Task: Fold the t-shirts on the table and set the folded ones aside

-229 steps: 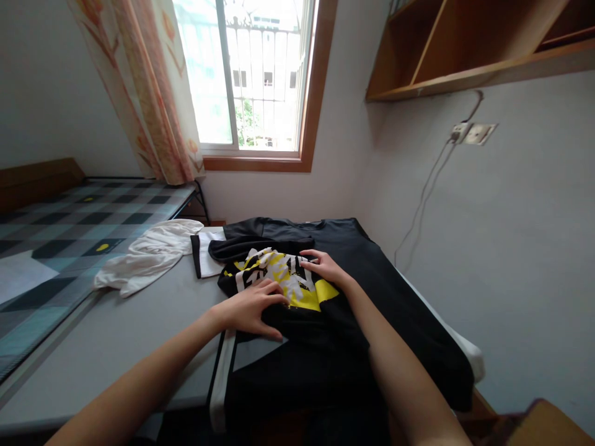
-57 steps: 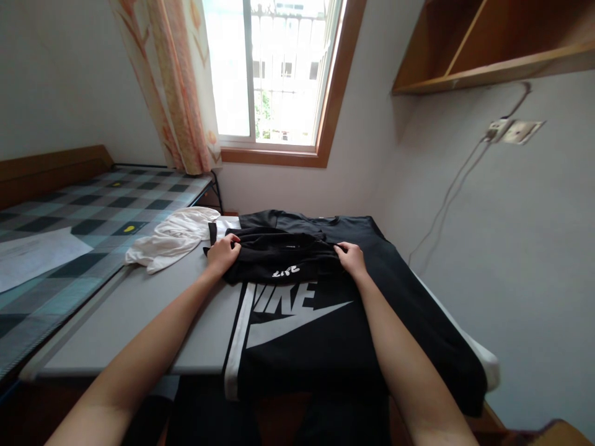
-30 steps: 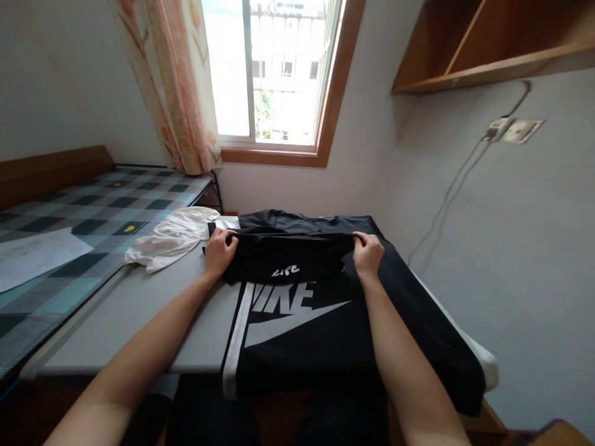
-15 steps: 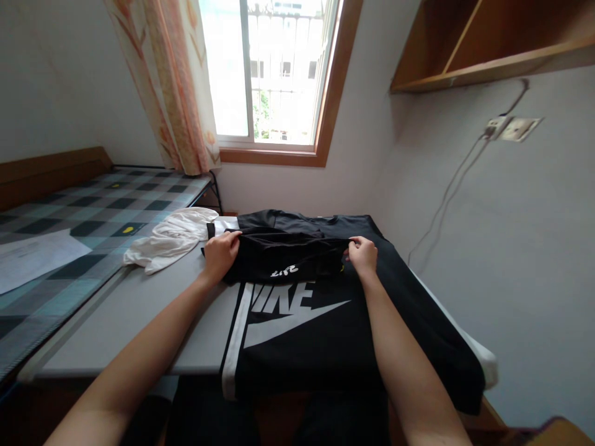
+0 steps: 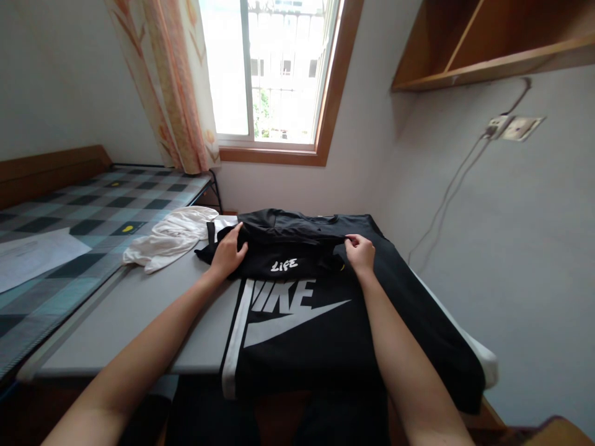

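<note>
Two-handed contact with a rumpled black shirt (image 5: 302, 257) marked LIFE in white, bunched crosswise in the far half of the counter (image 5: 134, 328), on top of a black NIKE-printed garment (image 5: 297, 347) spread down to the counter's front edge. Left hand (image 5: 227, 253): at the shirt's left end, back of the hand upward, index finger extended toward the far edge, thumb spread apart from it. Right hand (image 5: 361, 254): at the shirt's right end, knuckles curled, thumb and index finger pinched narrow on the cloth's upper edge. Both forearms bare, slanting inward from the front corners, well apart, over the front edge. Near the counter's far left corner, a crumpled white cloth (image 5: 174, 238). Beyond the left edge, a checked mattress (image 5: 93, 214) with a paper sheet (image 5: 41, 255) on top.
</note>
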The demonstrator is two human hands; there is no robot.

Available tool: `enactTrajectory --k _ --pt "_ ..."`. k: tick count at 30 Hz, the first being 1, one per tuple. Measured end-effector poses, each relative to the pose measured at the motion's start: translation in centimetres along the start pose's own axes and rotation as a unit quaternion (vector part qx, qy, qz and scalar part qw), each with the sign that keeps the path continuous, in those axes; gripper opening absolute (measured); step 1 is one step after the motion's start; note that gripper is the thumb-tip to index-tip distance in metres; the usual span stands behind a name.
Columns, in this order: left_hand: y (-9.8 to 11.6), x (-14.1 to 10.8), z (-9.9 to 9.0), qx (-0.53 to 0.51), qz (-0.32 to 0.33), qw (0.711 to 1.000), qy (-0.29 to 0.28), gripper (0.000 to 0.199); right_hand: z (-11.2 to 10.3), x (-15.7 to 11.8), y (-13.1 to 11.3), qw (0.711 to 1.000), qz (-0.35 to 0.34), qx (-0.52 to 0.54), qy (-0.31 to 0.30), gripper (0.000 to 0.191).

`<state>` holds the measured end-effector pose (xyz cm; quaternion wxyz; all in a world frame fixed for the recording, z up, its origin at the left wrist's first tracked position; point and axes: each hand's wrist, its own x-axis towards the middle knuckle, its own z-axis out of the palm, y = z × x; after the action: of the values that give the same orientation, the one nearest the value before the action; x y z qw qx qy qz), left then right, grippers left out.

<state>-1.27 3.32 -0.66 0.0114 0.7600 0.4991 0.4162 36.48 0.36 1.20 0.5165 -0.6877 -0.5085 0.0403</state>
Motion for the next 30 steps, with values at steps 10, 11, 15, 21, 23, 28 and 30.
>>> enactTrajectory --k 10,11,15,21,23,28,30 --pt "0.4 -0.7 0.2 0.075 -0.007 0.995 0.060 0.083 0.7 -0.2 -1.8 0.961 0.058 0.270 0.028 0.023" --pt "0.8 -0.6 -0.2 0.089 -0.008 0.992 0.088 0.085 0.5 -0.3 -2.0 0.967 0.015 0.248 0.055 0.022" --pt "1.8 -0.4 -1.2 0.108 -0.013 0.985 0.132 0.091 0.0 -0.7 -2.2 0.983 -0.100 0.118 0.097 0.023" --pt "0.7 -0.3 -0.7 0.083 -0.050 0.994 0.057 0.064 0.2 -0.6 -1.1 0.999 -0.032 -0.005 0.016 0.018" --pt "0.1 -0.3 -0.5 0.069 -0.087 0.993 0.037 0.055 0.3 -0.4 -0.7 1.000 -0.004 -0.016 0.004 0.017" --pt "-0.2 -0.3 -0.5 0.033 -0.089 0.994 0.051 0.057 0.5 -0.2 -0.7 0.994 0.043 0.098 -0.014 0.023" --pt "0.1 -0.3 -0.5 0.020 -0.059 0.995 0.074 0.074 0.6 -0.1 -1.0 0.988 0.021 0.156 0.004 0.025"
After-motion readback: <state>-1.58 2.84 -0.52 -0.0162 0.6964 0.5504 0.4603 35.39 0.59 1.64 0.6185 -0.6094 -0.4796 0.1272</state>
